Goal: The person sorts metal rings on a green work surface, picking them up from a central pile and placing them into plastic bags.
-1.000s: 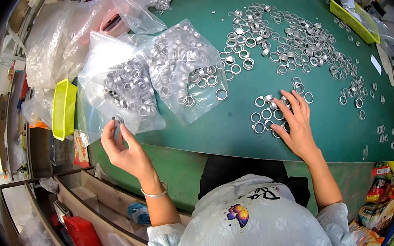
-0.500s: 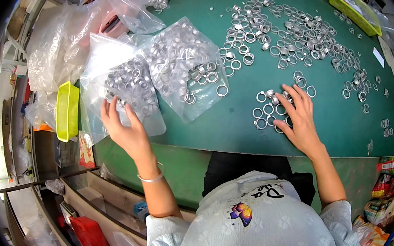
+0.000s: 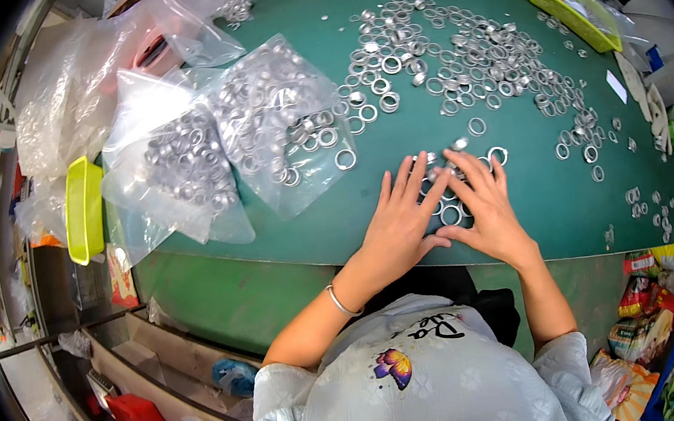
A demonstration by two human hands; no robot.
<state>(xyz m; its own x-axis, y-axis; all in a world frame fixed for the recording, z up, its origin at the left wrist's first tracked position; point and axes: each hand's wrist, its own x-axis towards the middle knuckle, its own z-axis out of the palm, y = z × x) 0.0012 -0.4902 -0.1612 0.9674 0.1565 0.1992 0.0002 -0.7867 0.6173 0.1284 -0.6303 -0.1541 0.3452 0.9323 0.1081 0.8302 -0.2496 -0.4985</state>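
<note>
Near the table's front edge, my left hand and my right hand come together over a small group of metal rings. Both hands have their fingers stretched out, with the thumbs almost meeting on the near side. Parts of the rings show between the hands; the rest are hidden under the fingers. A single ring lies just beyond my right fingertips. Left of my hands are two clear plastic bags, one bag and another bag, both with many similar rings inside.
A large pile of loose rings spreads over the far green table. At the left stands a yellow-green basket; another basket is at the far right. Crumpled plastic bags fill the far left. Colourful packets sit low at the right.
My left hand has left the plastic bag and moved right to join my right hand over the rings. The view has shifted, so the table's things appear further left.
</note>
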